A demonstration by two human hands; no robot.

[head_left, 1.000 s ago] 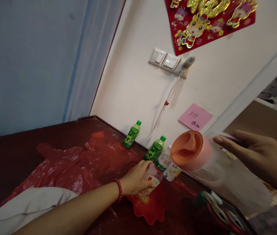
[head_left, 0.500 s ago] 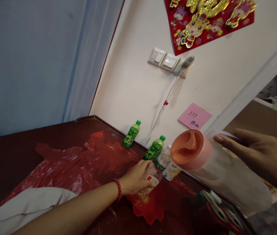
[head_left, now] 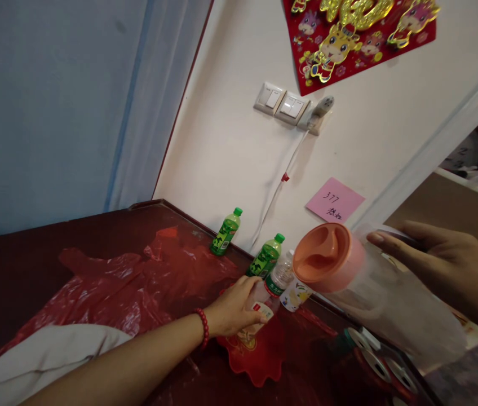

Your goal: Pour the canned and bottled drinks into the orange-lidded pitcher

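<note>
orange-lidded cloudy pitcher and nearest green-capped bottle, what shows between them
In the head view, the top of a clear plastic bottle shows between the pitcher and green-capped bottle.

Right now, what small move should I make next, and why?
Probably shift the pitcher slightly left: your right hand holds it tilted, its lid appearing right of the clear container your left hand grips, and no stream shows.

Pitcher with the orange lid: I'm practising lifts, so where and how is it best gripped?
Probably by the handle, from the right: the pitcher is tilted, its lid facing left, and the handle is on its upper side, where the right hand holds it. The body looks broad to grasp.
</note>
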